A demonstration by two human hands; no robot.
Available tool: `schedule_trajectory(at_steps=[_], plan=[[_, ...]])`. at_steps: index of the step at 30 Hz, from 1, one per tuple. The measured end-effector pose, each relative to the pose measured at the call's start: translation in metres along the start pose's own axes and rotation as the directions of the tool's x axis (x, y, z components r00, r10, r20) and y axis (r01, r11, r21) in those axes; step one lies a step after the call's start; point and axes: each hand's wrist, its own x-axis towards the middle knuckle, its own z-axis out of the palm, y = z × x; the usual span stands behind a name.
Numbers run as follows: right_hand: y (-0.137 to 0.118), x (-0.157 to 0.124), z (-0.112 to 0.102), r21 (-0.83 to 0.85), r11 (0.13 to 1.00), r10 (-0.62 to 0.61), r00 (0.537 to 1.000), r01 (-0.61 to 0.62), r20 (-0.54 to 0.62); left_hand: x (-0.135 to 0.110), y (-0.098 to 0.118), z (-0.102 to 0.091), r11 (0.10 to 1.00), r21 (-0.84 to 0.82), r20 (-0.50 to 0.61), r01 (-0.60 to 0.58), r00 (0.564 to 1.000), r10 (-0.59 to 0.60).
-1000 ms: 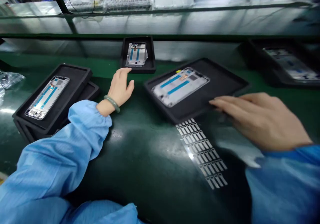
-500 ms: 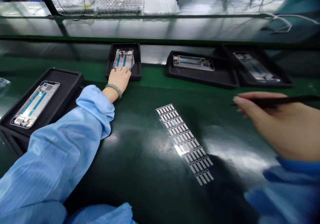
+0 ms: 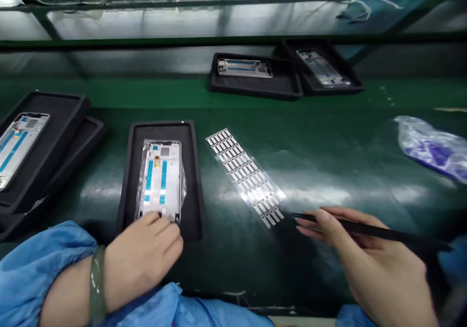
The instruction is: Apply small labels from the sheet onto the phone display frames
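A silver phone frame (image 3: 171, 171) with blue strips lies on clear film inside a black tray (image 3: 199, 210) in front of me. My left hand (image 3: 149, 254) has its fingers curled over the frame's lower end; the fingertips are partly hidden. Black tweezers (image 3: 365, 227) are held in my right hand (image 3: 375, 263), their tips pointing left. Just beyond those tips, a clear sheet with rows of small white-and-black stickers (image 3: 244, 176) lies slanted on the green work surface (image 3: 233, 263), between my two hands.
At the left, another phone frame (image 3: 22, 142) sits in a black tray (image 3: 69, 105) stacked on a second one. Two more black trays (image 3: 255, 89) (image 3: 310, 49) with phone frames stand at the back. A plastic bag with purple contents (image 3: 434, 147) lies at the right.
My left hand has come toward me, and the tray with its phone frame is now close in front. My right hand has brought the tweezers down and left, near the sticker sheet. The view has shifted.
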Motion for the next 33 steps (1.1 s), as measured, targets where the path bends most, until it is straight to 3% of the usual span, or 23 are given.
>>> schedule_trajectory(at_steps=[3, 7, 11, 16, 19, 22, 27, 30, 33], plan=[[0.004, -0.005, 0.005, 0.038, 0.994, 0.097, 0.995, -0.098, 0.037, 0.001, 0.025, 0.004, 0.992, -0.119, 0.01, -0.049, 0.999, 0.05], [0.007, -0.002, 0.012, 0.026, 0.995, 0.098, 0.995, -0.099, 0.024, 0.02, 0.037, -0.002, 0.983, -0.164, 0.058, -0.082, 0.994, 0.092], [0.005, 0.002, 0.015, -0.013, 0.996, 0.086, 0.996, -0.086, 0.021, 0.067, 0.03, -0.005, 0.962, -0.192, 0.022, -0.196, 0.979, 0.204], [-0.003, 0.01, 0.013, -0.071, 0.992, 0.107, 0.992, -0.103, 0.06, 0.125, 0.026, 0.027, 0.971, -0.118, -0.049, -0.208, 0.978, 0.204], [-0.006, 0.014, 0.012, 0.031, 0.99, 0.133, 0.985, -0.137, 0.109, 0.137, 0.028, 0.048, 0.986, -0.105, 0.017, -0.131, 0.991, 0.134], [-0.011, 0.017, 0.011, 0.172, 0.967, 0.161, 0.975, -0.186, 0.151, 0.138, 0.029, 0.056, 0.989, -0.1, 0.038, -0.106, 0.993, 0.11], [-0.035, 0.012, 0.011, 0.406, 0.866, 0.244, 0.956, -0.291, 0.165, 0.139, 0.024, 0.04, 0.971, -0.22, 0.01, -0.093, 0.995, 0.097], [-0.053, 0.001, 0.02, 0.481, 0.845, 0.196, 0.972, -0.235, 0.131, 0.133, 0.017, 0.017, 0.86, -0.509, -0.046, 0.038, 0.996, -0.071], [-0.067, -0.012, 0.036, 0.515, 0.84, 0.096, 0.981, -0.172, 0.17, 0.117, 0.008, -0.002, 0.581, -0.8, -0.068, 0.15, 0.939, -0.336]])
